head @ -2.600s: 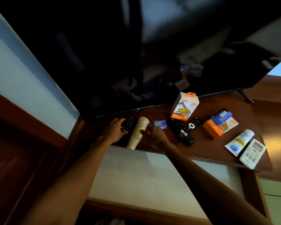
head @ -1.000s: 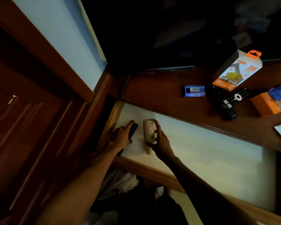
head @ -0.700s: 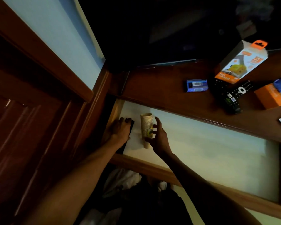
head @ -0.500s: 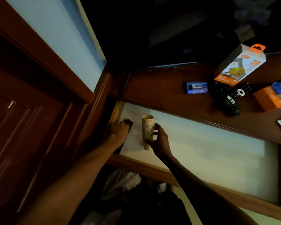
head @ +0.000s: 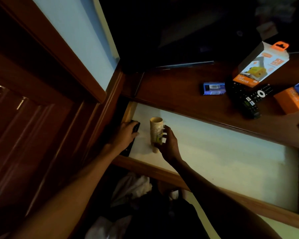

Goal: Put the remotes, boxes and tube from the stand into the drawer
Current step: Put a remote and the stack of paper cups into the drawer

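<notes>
Dim drawer, left corner: left hand presses a remote flat, right hand loosely cups the upright cup stack just beside.

Open drawer with pale, bare floor. At its left end a black remote lying flat, a tan ribbed tube just beside it. On the stand: small blue box lying flat, two crossed black remotes, upright white-orange box, orange box at right edge.
</notes>
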### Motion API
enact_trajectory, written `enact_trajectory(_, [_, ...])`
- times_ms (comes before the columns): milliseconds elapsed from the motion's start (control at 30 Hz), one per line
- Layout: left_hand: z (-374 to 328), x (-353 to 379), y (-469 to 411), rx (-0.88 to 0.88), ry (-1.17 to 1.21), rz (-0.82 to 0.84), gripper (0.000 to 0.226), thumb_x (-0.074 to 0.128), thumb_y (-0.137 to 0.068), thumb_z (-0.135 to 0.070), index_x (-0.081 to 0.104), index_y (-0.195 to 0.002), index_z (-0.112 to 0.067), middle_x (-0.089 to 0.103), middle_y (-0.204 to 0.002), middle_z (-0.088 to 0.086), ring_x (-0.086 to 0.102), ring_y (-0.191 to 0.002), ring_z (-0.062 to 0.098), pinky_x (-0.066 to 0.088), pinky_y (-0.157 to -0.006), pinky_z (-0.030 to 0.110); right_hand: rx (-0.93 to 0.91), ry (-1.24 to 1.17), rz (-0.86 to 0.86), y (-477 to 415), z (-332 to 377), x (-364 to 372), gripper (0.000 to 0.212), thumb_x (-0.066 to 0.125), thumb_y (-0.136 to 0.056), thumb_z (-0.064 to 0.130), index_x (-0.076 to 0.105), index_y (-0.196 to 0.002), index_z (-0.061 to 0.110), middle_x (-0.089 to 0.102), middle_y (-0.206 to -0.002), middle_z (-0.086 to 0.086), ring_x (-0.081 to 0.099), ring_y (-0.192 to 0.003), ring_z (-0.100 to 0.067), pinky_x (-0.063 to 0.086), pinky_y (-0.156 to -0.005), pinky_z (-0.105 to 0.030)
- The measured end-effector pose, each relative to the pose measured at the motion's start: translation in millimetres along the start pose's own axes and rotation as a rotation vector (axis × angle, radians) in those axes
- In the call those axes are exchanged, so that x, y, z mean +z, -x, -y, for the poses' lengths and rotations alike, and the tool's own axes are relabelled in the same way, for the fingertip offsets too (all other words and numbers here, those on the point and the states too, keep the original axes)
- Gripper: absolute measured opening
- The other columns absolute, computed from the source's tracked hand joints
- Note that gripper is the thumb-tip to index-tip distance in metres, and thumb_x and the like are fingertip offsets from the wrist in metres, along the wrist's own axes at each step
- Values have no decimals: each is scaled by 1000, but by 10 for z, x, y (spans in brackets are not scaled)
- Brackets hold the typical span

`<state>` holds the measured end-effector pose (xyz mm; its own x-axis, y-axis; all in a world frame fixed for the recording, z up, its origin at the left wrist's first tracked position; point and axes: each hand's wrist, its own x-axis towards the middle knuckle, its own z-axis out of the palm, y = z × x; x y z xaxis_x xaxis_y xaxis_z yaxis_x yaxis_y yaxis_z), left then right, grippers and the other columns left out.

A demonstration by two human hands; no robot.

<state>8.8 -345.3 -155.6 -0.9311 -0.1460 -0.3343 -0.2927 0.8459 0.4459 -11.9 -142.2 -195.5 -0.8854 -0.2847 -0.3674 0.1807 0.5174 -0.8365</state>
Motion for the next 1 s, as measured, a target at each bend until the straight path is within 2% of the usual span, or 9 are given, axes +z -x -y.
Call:
enact_trajectory(100, [115,-36,203,47,160,-143,44,68,-89,-21,59,-131,-14,62,-102,7,59,-87,19,55,-79,40,-34,-5,5,11,59,106,82,79,-74,8,34,-143,14,47,-141,-11,52,-119,-22,53,-92,-36])
enact_trajectory(167, [183,-26,333,41,221,-217,41,65,-91,-23,58,-131,-15,59,-117,7,59,-102,20,54,-86,39,-68,-23,11,14,107,197,81,79,-75,8,33,-142,15,47,-140,-11,52,-116,-19,54,-89,-34])
enact_trajectory(300, [300,48,566,-24,215,-307,48,58,-96,-27,49,-141,-14,50,-140,12,49,-127,27,46,-101,39,-77,-68,22,9,178,378,76,81,-71,13,36,-133,19,49,-134,-5,54,-114,-19,58,-84,-38])
enact_trajectory(400, [373,110,682,-133,224,-265,57,46,-100,-33,30,-152,-16,35,-155,13,35,-142,26,30,-111,35,-76,-55,40,13,179,508,72,82,-70,14,40,-128,17,48,-131,-5,53,-114,-20,58,-85,-41])
enact_trajectory(467, [416,130,722,-197,232,-216,57,40,-102,-36,24,-154,-17,30,-158,11,32,-144,26,27,-114,38,-90,-18,66,26,159,586,70,84,-69,11,46,-128,12,49,-126,-8,53,-110,-21,58,-84,-41])
enact_trajectory(667, [466,95,839,-246,246,-161,52,38,-103,-35,31,-152,-18,35,-156,9,35,-143,26,26,-115,36,-1,-2,162,79,120,628,63,84,-70,19,54,-125,9,64,-118,-7,63,-101,-24,56,-84,-37])
enact_trajectory(767, [483,111,856,-302,301,-86,54,35,-103,-39,30,-152,-18,36,-155,9,38,-141,27,30,-112,38,126,-83,129,63,82,616,70,83,-72,15,46,-131,9,65,-114,-8,66,-95,-23,58,-81,-35])
enact_trajectory(867, [506,142,826,-331,321,-57,53,35,-103,-38,31,-152,-18,40,-153,11,43,-137,28,36,-109,40,247,-137,79,45,42,663,75,85,-71,17,40,-130,9,64,-118,-15,67,-94,-27,59,-80,-42])
enact_trajectory(1000, [542,137,810,-331,310,-54,52,38,-102,-39,34,-150,-18,43,-150,11,46,-134,30,39,-107,42,265,-116,27,25,68,769,71,86,-69,18,43,-126,7,62,-120,-16,65,-97,-27,59,-80,-41])
